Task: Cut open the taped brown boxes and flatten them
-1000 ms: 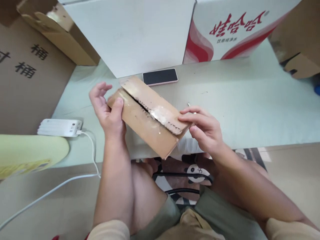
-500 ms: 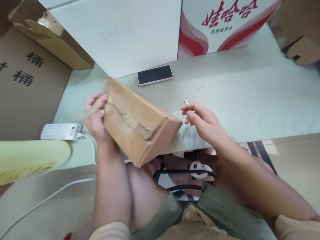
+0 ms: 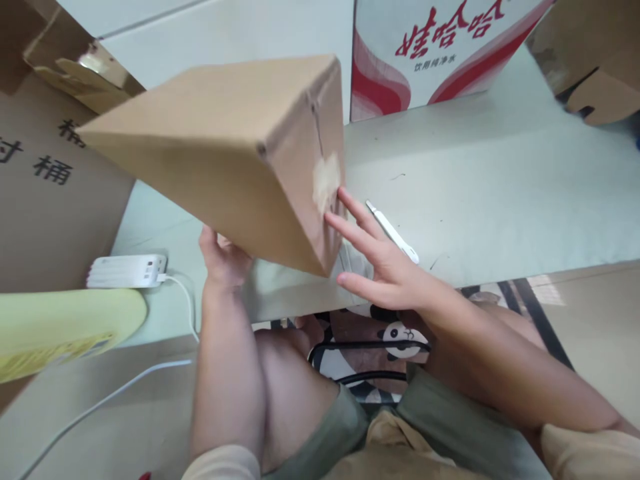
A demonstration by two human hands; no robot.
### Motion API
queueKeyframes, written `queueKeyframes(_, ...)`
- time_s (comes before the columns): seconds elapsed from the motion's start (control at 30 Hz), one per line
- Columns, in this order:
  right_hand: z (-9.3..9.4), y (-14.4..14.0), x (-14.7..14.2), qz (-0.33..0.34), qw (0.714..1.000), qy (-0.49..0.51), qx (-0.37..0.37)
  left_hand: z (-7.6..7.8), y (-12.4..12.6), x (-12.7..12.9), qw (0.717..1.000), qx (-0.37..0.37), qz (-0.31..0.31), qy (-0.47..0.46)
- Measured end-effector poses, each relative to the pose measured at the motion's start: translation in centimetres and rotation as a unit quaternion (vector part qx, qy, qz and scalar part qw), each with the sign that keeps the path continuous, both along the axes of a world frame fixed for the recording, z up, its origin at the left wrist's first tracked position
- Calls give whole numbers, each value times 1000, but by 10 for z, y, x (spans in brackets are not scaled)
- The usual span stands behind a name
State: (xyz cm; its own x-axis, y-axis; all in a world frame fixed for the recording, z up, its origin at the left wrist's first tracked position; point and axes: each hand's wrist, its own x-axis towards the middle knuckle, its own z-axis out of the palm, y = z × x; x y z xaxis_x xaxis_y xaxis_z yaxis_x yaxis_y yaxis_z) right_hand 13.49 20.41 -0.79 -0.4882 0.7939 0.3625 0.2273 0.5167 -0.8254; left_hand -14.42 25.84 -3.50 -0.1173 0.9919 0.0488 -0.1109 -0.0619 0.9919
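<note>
I hold a brown cardboard box (image 3: 220, 140) up close to the camera, tilted, with one end face and a torn tape patch toward me. My left hand (image 3: 225, 257) grips it from underneath, mostly hidden by the box. My right hand (image 3: 373, 257) is spread flat, fingertips touching the box's end face near the tape patch. A small white knife-like tool (image 3: 393, 232) lies on the pale table (image 3: 500, 200) just behind my right hand.
A white and red carton (image 3: 440, 47) and a large white box (image 3: 200, 33) stand at the back. Brown cartons (image 3: 45, 200) flank the left and far right (image 3: 595, 60). A white power bank (image 3: 127, 271) with a cable lies at the left.
The box has been lifted and turned, rising toward the camera and hiding the phone. My right hand moved from the air onto the box's end face.
</note>
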Motion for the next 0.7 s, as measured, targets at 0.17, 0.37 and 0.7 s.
queueKeyframes(0.17,4,2,11,-33,999,-22,32,-4,-6,10,997,-52,-39,-45)
queueKeyframes(0.37,3,1,11,-56,993,-37,100,-9,-6,12,980,-112,-154,-49)
queueKeyframes(0.7,7,2,14,-11,995,47,84,3,-8,30,995,26,-29,-93)
